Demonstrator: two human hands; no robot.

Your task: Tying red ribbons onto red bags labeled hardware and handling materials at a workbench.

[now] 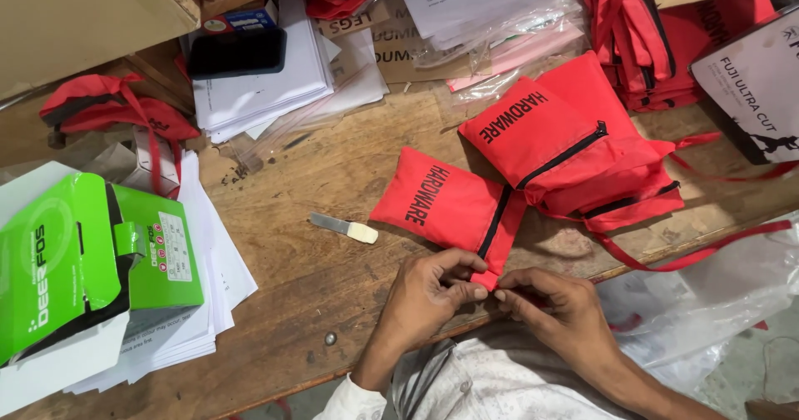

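Left hand: we see the left hand point(429, 291) at the near edge of the wooden workbench point(333, 303), fingers curled narrow, thumb and forefinger pinched on the lower corner of the red zip pouch point(445, 206).
Right hand: the right hand point(553, 303) meets it from the other side, fingertips drawn close together on the same corner, right at the bottom end of the black zipper point(497, 220).
Location: the pouch lies flat near the middle of the near edge, its far corner pointing toward the bench centre, its zipper end overhanging toward the hands.
Appearance: bright red woven fabric, roughly rectangular, slightly puffed, black block lettering along its length and a black zipper along one short side.
Handling: we judge the pouch light and soft — it will fold and sag if lifted by one corner. The fabric looks smooth but not slippery; nothing about it seems fragile.
Grip point: we would take hold at the zipper end, one hand on each side of the tape, or by the seamed edges, which look stiffer.
Neighbouring pouches: a stack of larger red pouches point(574, 141) lies just behind, toward the far right, with red straps point(691, 249) trailing to the right edge.
Other items: a small cream-handled blade point(343, 227) lies to the left of the pouch; a green carton point(75, 262) sits on paper sheets point(220, 283) at the left edge — well apart from the hands.
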